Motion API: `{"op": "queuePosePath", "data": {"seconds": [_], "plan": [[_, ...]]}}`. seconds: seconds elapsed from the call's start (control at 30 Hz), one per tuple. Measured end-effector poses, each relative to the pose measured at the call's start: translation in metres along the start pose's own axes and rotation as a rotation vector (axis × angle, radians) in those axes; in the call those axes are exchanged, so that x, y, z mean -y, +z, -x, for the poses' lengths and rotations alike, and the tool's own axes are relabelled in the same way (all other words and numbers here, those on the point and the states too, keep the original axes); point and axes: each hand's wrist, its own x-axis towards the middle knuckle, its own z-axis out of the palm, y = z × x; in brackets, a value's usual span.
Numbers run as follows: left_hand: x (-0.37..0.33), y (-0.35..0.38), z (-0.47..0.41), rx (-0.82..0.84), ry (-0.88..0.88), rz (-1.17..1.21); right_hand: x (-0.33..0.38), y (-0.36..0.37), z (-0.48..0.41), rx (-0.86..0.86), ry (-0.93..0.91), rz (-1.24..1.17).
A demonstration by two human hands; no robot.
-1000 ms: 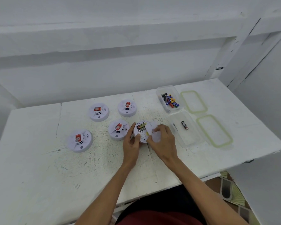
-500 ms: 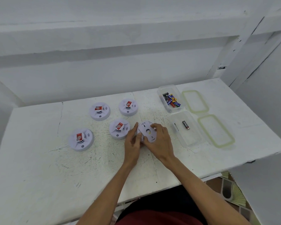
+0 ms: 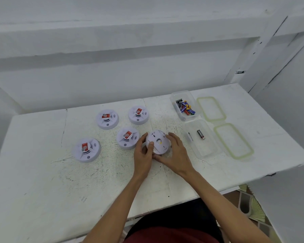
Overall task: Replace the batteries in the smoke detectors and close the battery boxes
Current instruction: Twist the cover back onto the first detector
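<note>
Smoke detector, open a second ago, is covered; left hand fingers clamp its nine o'clock edge, right hand its three.

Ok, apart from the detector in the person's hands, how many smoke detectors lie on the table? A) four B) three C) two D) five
A: four red-labelled detectors lie left of the detector gripped by the left hand and the right hand.
</note>
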Motion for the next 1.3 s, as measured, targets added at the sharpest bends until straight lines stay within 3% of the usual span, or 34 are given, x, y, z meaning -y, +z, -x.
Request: {"op": "queuePosePath", "data": {"seconds": [0.87, 1.3], "plan": [[-0.002, 0.006, -0.004, -0.111, -0.056, -0.036, -0.009, 0.003, 0.007, -0.066, 0.188, -0.332], [0.001, 0.000, -0.001, -0.034, -0.081, 0.053, -0.002, -0.001, -0.002, 0.032, 0.173, -0.213]]}}
